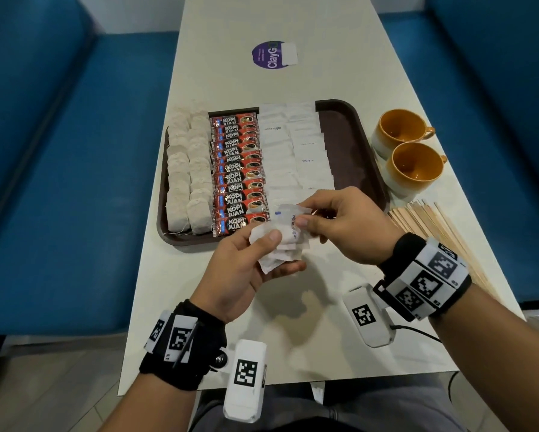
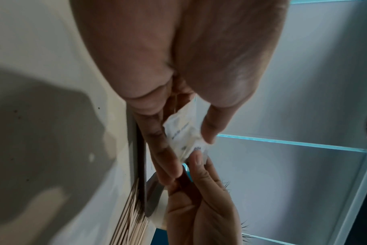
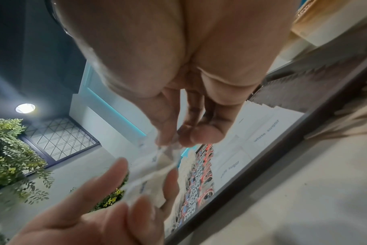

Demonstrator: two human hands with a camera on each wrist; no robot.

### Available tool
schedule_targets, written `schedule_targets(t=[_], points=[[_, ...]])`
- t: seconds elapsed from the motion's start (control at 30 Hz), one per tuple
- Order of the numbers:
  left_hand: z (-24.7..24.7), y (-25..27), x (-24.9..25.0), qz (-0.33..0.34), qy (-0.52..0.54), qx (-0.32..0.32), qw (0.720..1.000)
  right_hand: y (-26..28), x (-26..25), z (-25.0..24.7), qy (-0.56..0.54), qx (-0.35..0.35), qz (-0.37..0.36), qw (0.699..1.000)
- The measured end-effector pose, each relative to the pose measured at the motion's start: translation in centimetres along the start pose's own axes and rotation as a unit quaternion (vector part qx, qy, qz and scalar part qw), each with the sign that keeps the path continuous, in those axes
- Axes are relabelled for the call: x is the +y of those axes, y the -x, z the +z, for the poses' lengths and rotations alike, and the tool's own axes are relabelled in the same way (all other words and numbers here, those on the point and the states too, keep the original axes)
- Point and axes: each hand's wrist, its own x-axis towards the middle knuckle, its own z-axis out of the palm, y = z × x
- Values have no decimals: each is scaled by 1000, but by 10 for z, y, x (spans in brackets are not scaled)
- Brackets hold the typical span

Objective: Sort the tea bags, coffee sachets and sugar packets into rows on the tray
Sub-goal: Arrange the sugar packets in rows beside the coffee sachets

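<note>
1. The left hand (image 1: 246,269) is gripping a bunch of sugar packets (image 1: 277,247) at the tray's (image 1: 349,126) 6 o'clock edge.
2. The right hand (image 1: 340,222) is pinching the top packet (image 1: 293,222).
3. Tea bags (image 1: 187,169), coffee sachets (image 1: 240,169) and sugar rows (image 1: 293,151) are lying on the tray.

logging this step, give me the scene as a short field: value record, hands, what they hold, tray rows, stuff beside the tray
left hand: holds a loose stack of white sugar packets
right hand: pinches the top packet of that stack
tray: brown; left to right, tea bags, Kopi Juan coffee sachets, white sugar packets
tray's right strip: bare
beside tray, right: two orange cups, wooden stirrers
table: off-white, purple sticker
</note>
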Motion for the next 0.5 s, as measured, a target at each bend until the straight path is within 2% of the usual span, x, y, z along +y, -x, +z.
schedule_targets(t=[0.1,0.3,0.5], points=[[1,1,0,-10,-3,-11,1000,1,-1,0,-27,4,-4,1000],[-3,3,0,-24,20,-5,1000,3,-3,-8,-119,78,-45,989],[-10,-3,0,-2,13,32,999,3,-1,-11,-121,45,-50,990]])
